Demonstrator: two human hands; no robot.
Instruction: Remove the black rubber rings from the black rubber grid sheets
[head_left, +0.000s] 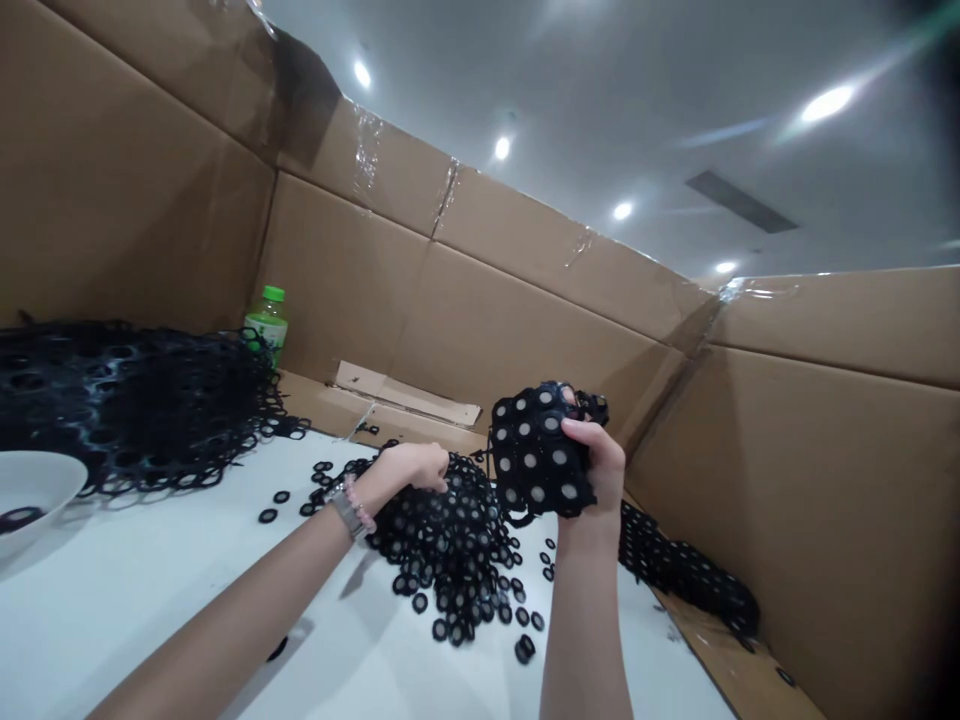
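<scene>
My right hand (600,465) is raised above the table, fingers and thumb closed round a black rubber sheet (534,455). Rows of light round spots cover the sheet, and I cannot tell whether they are holes or filled centres. My left hand (418,466) hovers at the far side of a heap of small black rings (450,545), its fingers curled in. Whatever those fingers hold, if anything, is hidden. Loose rings lie scattered around the heap on the white tabletop (330,640).
A tangled mass of black perforated scrap (150,400) fills the left side, beside a white bowl (45,475). Behind it stands a green-capped bottle (271,318). More spotted black sheets (690,575) lie along the right edge. Tall cardboard walls (360,270) enclose the table.
</scene>
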